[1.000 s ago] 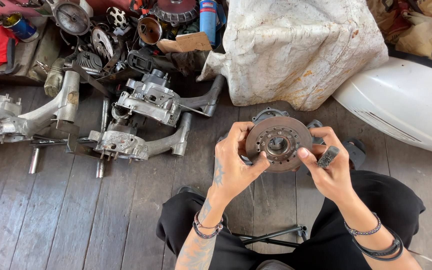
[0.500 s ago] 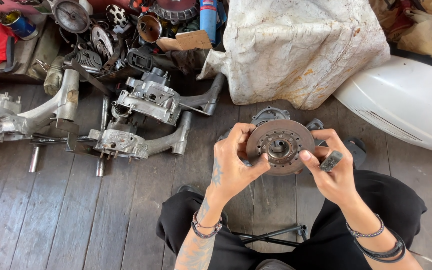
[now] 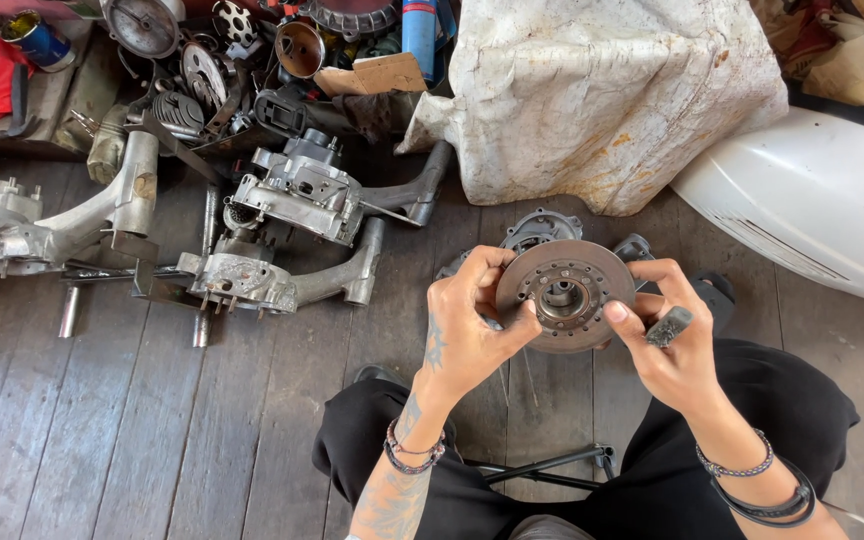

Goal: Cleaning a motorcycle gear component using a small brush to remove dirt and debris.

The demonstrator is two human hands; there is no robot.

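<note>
Worn floorboards [image 3: 152, 430] run under me, engine casings [image 3: 292, 190] heaped beyond — a white panel [image 3: 812, 210] at far right. I hold a round metal disc [image 3: 565, 295] above my lap, face up; my left hand [image 3: 467, 325] pinches its left rim, while my right hand [image 3: 667, 345] presses a thumb on the right edge and curls its fingers round a small dark tool [image 3: 669, 326]. I judge this the inspecting step — next calls for steadying the disc and bringing the tool to its hub.
</note>
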